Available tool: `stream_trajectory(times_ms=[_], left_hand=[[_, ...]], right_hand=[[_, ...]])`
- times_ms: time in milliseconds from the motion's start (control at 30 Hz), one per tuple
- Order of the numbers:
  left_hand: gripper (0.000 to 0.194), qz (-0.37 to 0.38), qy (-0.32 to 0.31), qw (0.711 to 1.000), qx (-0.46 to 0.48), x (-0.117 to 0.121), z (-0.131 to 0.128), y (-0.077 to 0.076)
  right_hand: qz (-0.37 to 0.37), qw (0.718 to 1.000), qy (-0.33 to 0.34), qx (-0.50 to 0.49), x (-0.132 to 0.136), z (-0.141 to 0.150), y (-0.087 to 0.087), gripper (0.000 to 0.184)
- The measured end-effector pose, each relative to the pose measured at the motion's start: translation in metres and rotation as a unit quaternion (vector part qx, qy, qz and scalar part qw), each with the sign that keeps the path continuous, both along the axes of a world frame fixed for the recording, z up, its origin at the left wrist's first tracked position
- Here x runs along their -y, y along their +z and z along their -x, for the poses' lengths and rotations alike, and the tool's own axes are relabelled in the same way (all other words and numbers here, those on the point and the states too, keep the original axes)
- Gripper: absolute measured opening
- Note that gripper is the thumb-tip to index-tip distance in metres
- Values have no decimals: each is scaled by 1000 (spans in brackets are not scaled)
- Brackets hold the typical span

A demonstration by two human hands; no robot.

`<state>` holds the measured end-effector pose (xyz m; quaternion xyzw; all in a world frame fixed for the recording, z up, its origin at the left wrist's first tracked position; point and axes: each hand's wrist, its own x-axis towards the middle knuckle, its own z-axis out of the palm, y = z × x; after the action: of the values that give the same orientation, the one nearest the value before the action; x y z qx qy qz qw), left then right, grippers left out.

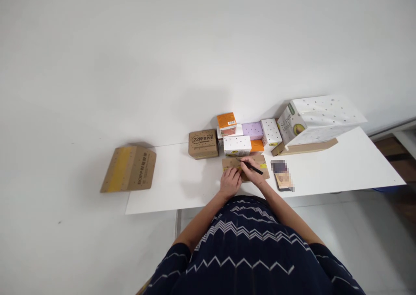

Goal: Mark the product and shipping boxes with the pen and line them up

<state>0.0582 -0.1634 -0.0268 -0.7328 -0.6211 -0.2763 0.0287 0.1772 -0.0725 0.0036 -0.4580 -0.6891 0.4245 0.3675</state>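
A black pen [256, 168] slants across my right hand [251, 169], whose fingers are closed around it. Its tip points left, at the top of a brown cardboard box [263, 160] near the table's front edge. Dark dots mark this box, and yellow tape runs along it. My left hand [230, 182] lies on the box's near left part, close beside my right hand. Its fingers are laid over the cardboard, and its thumb is hard to make out.
Behind stand a brown box [203, 144], a white box [237, 145], an orange box [226, 121], a purple box [252, 130] and a large white carton [325, 113]. A partly blurred phone-like item [282, 176] lies right. A taped carton [140, 169] overhangs the white table's [175, 178] left end.
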Motion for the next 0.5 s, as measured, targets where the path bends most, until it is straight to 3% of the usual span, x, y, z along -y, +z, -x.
stream_trajectory(times_ms=[167, 500], left_hand=[[31, 14, 7, 1000, 5, 1, 0, 0], [37, 56, 10, 998, 25, 3, -1, -2]], right_hand=[[-9, 998, 7, 59, 2, 2, 1, 19], [-1, 997, 3, 78, 5, 2, -1, 22]])
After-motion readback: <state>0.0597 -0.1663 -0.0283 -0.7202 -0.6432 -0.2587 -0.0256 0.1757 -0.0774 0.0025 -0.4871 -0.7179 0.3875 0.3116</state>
